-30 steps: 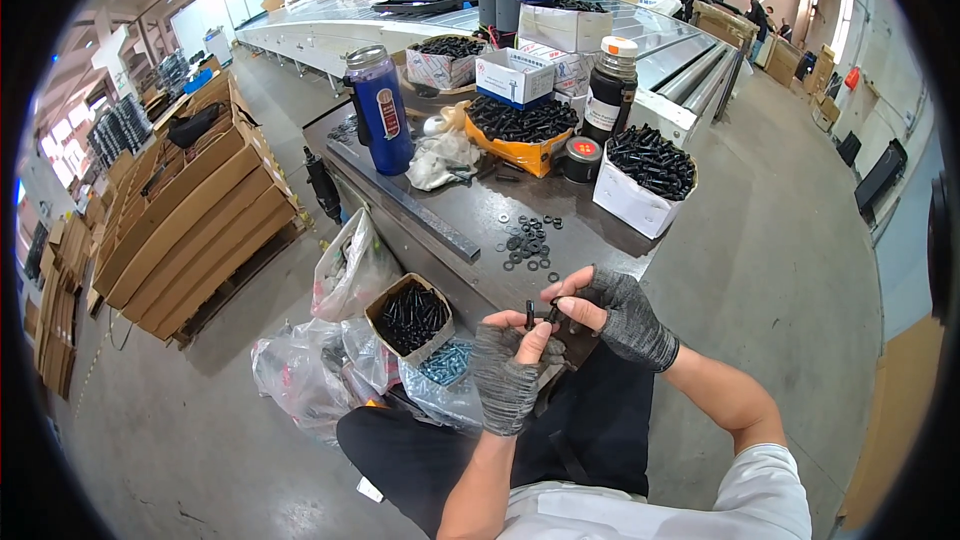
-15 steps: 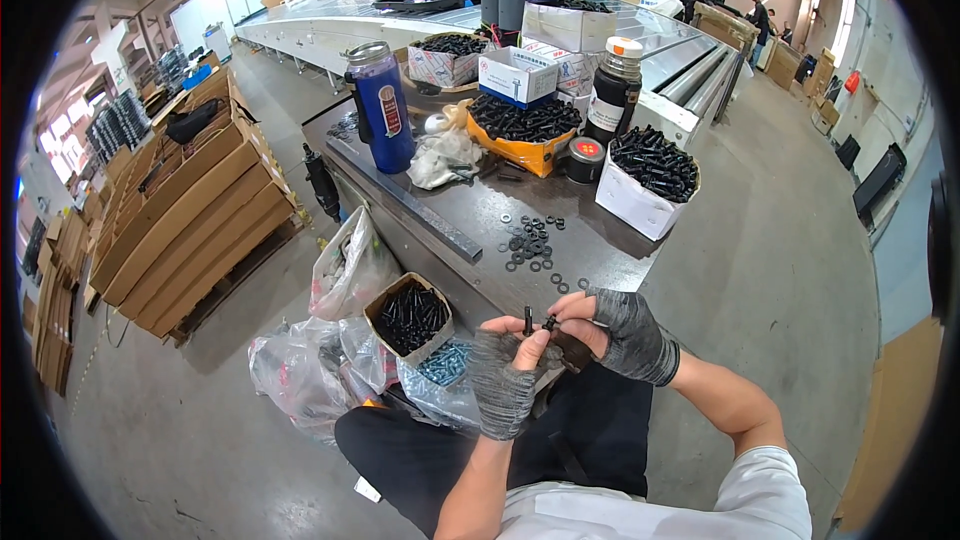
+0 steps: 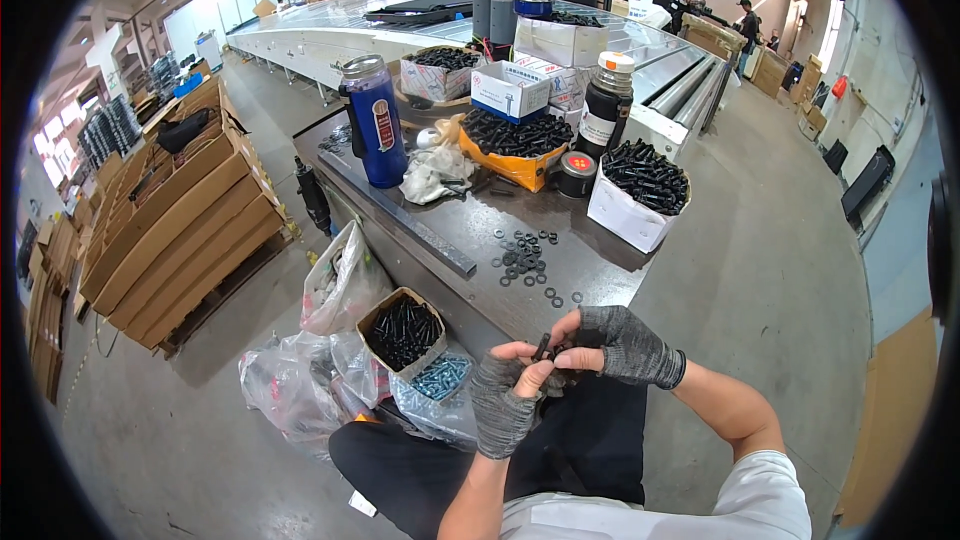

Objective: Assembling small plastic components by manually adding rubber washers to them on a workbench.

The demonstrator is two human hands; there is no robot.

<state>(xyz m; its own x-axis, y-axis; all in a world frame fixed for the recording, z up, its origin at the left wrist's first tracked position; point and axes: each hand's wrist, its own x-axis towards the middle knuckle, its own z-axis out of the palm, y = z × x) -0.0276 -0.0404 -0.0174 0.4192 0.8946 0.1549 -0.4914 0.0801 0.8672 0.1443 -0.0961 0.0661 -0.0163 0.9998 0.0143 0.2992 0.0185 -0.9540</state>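
Black bolt (image 3: 541,346) leaning to one o'clock | left hand (image 3: 503,398) nearer, pinching it! | right hand (image 3: 628,346), three o'clock, grip—can't tell

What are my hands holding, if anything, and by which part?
Your left hand holds a black bolt by its lower end; what your right hand holds is unclear.

The bolt (image 3: 541,346) looks metal, the gloves (image 3: 504,412) matt knit, the tabletop (image 3: 600,268) glossy.

Dark worktable (image 3: 598,262), surface loaded.
Loose black washers (image 3: 521,265) lie scattered toward the near end; white carton (image 3: 628,217) of black bolts (image 3: 646,176) stands right; blue bottle (image 3: 380,135) far left; flat bar (image 3: 425,229) along left edge; orange-sided container (image 3: 512,169) on far side.
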